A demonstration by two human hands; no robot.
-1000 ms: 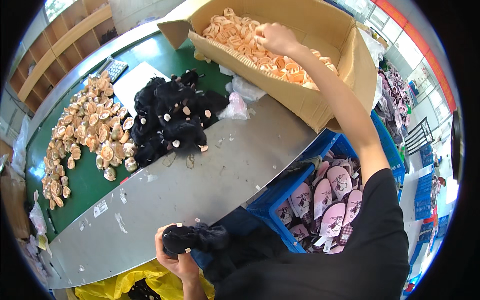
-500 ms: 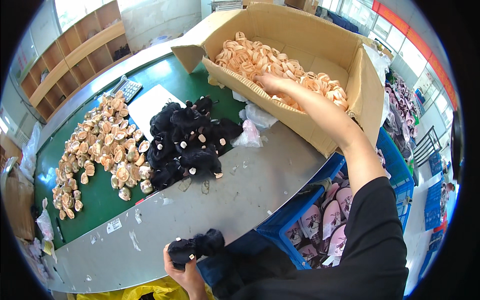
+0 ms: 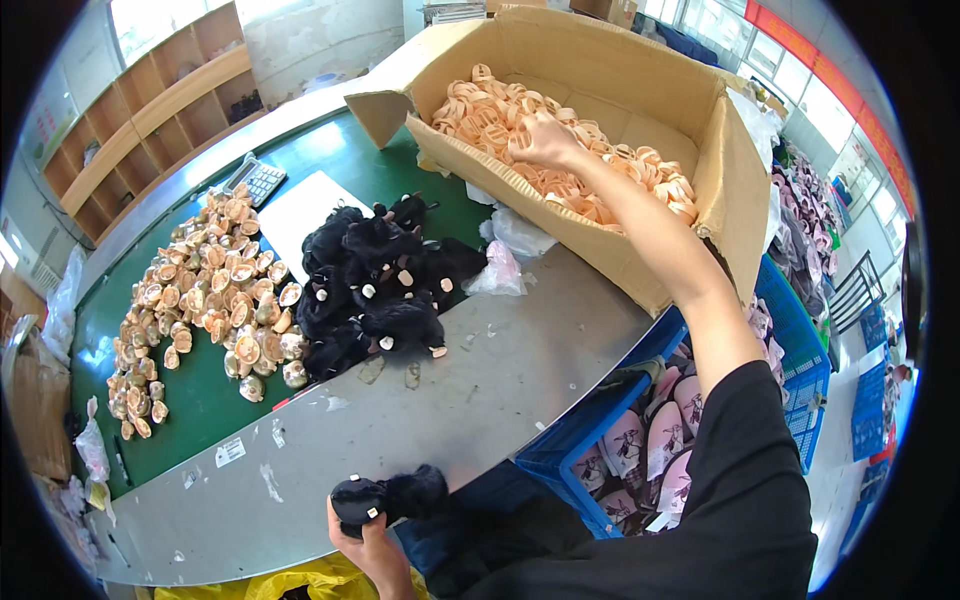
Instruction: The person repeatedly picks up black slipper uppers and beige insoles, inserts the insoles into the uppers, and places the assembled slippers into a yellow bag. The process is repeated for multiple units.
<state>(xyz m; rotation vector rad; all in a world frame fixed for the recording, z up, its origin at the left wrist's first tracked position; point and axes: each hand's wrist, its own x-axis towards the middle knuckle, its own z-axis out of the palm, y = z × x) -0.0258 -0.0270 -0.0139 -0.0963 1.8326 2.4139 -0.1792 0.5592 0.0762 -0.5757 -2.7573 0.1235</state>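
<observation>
Near the front edge of the table my left hand (image 3: pixel 372 553) is closed around a black furry piece (image 3: pixel 358 500) with small pale tabs, its fluffy tail end lying to the right. My right hand (image 3: pixel 545 142) is over the peach plastic pieces (image 3: pixel 490 110) heaped in a large cardboard box (image 3: pixel 590 245). Its fingers are curled together, and whatever is between them blends with the heap. A pile of similar black furry pieces (image 3: pixel 370 260) lies mid-table. Left of it spread many peach-lined, rounded shell pieces (image 3: pixel 210 290).
A calculator (image 3: pixel 262 180) and a white sheet (image 3: pixel 310 205) lie behind the piles. Crumpled clear plastic (image 3: pixel 500 270) sits against the box. On the right, a blue crate (image 3: pixel 560 470) holds pink printed pieces (image 3: pixel 665 435). A yellow bag (image 3: pixel 290 583) hangs below the table edge.
My right hand has lifted slightly out of the peach pieces, its fingers now curled. The left hand stays in place, with the black furry piece turned a little.
</observation>
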